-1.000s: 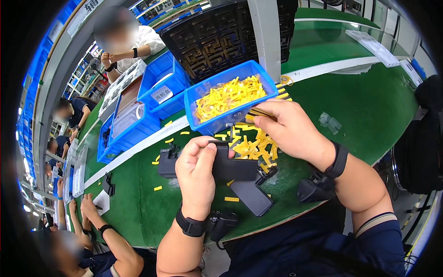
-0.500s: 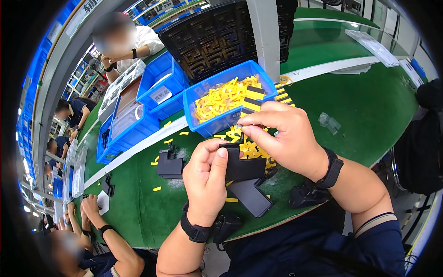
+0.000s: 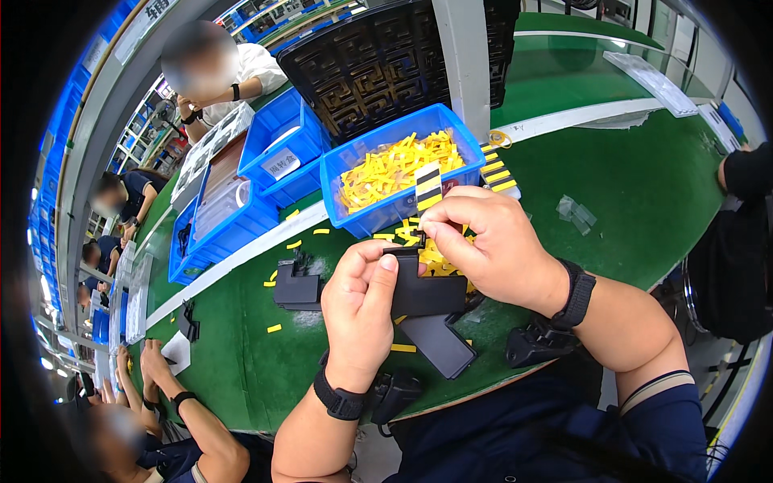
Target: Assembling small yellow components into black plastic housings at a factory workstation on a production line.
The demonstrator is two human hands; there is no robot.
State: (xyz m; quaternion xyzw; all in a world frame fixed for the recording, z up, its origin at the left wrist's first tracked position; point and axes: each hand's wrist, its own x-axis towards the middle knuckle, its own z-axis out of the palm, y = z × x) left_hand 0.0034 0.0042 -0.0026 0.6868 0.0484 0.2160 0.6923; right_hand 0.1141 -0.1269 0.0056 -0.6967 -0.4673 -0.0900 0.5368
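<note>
Head view: left hand [image 3: 358, 306] clamped on black L-shaped part [image 3: 427, 296], thumb on top; part extends right of thumb, below right fingertips. Right hand [image 3: 503, 249], near left, apparently pinches striped strip [image 3: 428, 189]; cannot tell whether strip touches part. Blue bin [image 3: 360, 226] beyond hands, yellow pieces [image 3: 403, 167] inside.

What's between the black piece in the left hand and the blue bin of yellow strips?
Loose yellow strips on the green table, plus fingertips of the right hand holding a striped strip, as the head view shows.
</note>
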